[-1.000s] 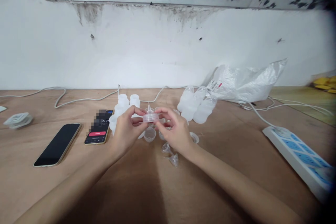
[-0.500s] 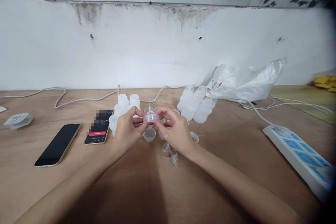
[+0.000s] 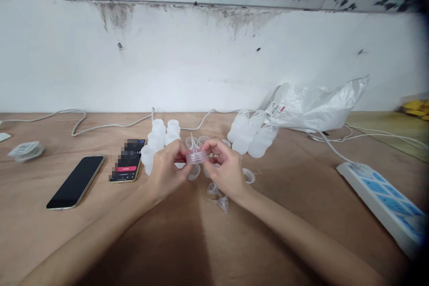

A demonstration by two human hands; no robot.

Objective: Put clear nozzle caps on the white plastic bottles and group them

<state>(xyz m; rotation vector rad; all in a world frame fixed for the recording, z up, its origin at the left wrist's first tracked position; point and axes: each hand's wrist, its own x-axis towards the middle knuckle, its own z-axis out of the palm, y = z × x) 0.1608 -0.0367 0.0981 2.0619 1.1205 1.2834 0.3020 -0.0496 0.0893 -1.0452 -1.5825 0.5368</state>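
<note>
Between both hands, above the table, is a clear, round, ridged plastic piece (image 3: 196, 157); I cannot tell whether it is one lid or a small stack. My left hand (image 3: 169, 167) pinches its left edge, and the fingers of my right hand (image 3: 225, 165) close on its right edge. A thin clear funnel tip (image 3: 193, 143) points up just behind it. Small clear cups (image 3: 204, 141) stand around and beneath my hands, partly hidden. Two clear funnels (image 3: 221, 203) lie on the table below my right hand, and a clear ring-shaped lid (image 3: 248, 176) lies to its right.
Frosted white bottles (image 3: 154, 143) stand left, with more translucent containers (image 3: 254, 134) right. Two phones (image 3: 76, 182) lie on the left of the wooden table (image 3: 161, 250). A plastic bag (image 3: 315, 105) rests against the wall. A power strip (image 3: 382, 201) and white cables occupy the right.
The ridged piece has tilted slightly, its right side higher, and sits a little lower and further right in view. Both hands still grip it. The whole view has shifted slightly.
</note>
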